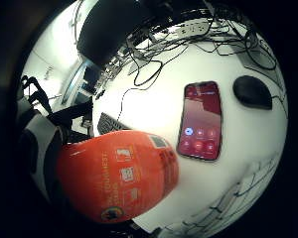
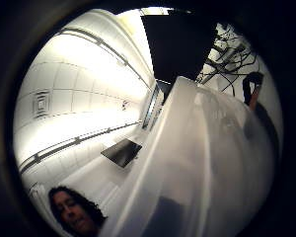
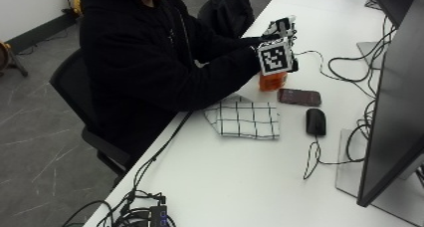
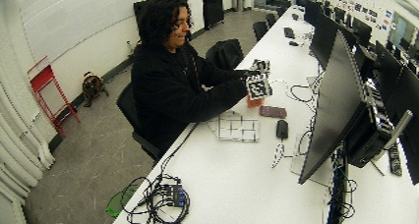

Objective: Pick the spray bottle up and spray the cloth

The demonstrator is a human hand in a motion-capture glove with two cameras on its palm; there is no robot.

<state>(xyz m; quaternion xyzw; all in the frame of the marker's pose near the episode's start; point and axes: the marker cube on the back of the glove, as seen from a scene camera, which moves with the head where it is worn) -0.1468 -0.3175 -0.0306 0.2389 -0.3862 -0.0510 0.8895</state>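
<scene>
A: Your gloved right hand (image 3: 265, 43) has the spray bottle (image 3: 272, 81) up off the desk (image 3: 238, 177). I can't tell how your fingers sit.

B: And the risk?

A: The cloth (image 3: 242, 119) lies below. The phone (image 3: 299, 96) is just beside it, so it could get wet.

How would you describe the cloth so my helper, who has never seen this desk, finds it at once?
On the long white table, look at the front edge right before the seated person. The white cloth with thin black grid lines lies flat there, beside the dark phone and black computer mouse. It is the only soft, checked thing among them.
</scene>
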